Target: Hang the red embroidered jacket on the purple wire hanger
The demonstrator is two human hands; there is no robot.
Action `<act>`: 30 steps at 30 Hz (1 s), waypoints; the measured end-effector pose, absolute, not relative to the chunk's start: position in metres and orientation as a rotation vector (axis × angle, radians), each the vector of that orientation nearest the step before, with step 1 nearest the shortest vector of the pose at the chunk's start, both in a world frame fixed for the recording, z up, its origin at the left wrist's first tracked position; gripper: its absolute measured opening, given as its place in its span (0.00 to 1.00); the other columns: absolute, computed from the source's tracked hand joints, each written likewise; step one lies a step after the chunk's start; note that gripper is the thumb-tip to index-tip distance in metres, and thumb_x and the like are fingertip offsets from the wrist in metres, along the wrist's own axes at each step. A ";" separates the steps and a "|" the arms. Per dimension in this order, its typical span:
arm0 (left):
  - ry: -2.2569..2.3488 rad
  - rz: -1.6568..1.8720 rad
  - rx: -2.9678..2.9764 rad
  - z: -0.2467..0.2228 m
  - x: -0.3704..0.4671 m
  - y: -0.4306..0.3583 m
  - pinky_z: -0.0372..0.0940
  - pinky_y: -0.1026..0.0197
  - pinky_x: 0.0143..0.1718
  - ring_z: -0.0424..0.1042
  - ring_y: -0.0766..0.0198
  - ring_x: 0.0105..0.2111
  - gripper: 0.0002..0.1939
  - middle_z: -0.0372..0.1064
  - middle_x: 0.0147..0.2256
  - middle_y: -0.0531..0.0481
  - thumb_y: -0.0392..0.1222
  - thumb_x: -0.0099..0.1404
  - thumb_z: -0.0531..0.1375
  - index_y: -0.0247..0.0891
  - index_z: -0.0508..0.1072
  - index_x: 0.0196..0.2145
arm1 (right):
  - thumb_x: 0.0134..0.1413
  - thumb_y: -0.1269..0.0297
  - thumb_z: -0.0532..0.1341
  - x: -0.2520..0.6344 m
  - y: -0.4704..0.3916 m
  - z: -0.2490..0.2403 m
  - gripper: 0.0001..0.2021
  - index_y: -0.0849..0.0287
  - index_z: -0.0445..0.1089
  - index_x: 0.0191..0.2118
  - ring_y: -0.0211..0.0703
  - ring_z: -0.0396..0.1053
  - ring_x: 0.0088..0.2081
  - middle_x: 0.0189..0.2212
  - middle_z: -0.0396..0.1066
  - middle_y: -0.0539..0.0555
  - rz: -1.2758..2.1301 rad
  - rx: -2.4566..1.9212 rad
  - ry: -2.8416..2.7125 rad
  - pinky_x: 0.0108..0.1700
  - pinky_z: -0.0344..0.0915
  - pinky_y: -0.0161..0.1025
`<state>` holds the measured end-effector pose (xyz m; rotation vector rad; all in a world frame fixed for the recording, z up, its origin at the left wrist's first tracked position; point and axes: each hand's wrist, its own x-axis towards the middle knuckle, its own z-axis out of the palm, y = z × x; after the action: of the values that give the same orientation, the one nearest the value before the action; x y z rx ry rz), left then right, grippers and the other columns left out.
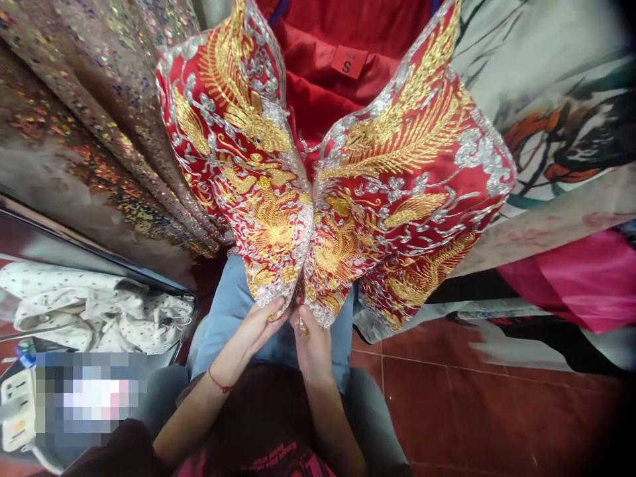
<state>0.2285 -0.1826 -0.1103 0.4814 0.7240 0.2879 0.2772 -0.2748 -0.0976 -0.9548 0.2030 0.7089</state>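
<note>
A red garment [427, 172] with gold and silver embroidery spreads across the upper middle, its lower part over my lap. A red tag [349, 61] marked "S" shows on its inner lining. My left hand [265, 323] pinches the lower edge of one front panel, thumb on top. Close beside it, my right hand [313, 341] grips the lower corner of the other front panel. The two front edges lie close together just above my hands. The fingertips under the cloth are hidden.
Sequined fabric [114, 99] hangs at the left, above a dotted white cloth [99, 305]. A white power strip [17, 404] sits at the lower left. Patterned white fabric [536, 59] and bright pink cloth [576, 275] are at the right, over red floor tiles [447, 397].
</note>
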 end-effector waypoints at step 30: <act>0.830 0.290 0.493 -0.124 0.230 -0.181 0.67 0.65 0.26 0.70 0.67 0.24 0.18 0.74 0.25 0.52 0.42 0.41 0.75 0.35 0.77 0.30 | 0.46 0.55 0.70 0.270 -0.255 -0.099 0.39 0.54 0.62 0.65 0.50 0.74 0.52 0.51 0.76 0.58 0.546 -1.233 0.110 0.57 0.71 0.48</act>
<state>0.2298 -0.1808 -0.1244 0.4933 0.8300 0.2898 0.2703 -0.2553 -0.0985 -1.2333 0.1099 0.5463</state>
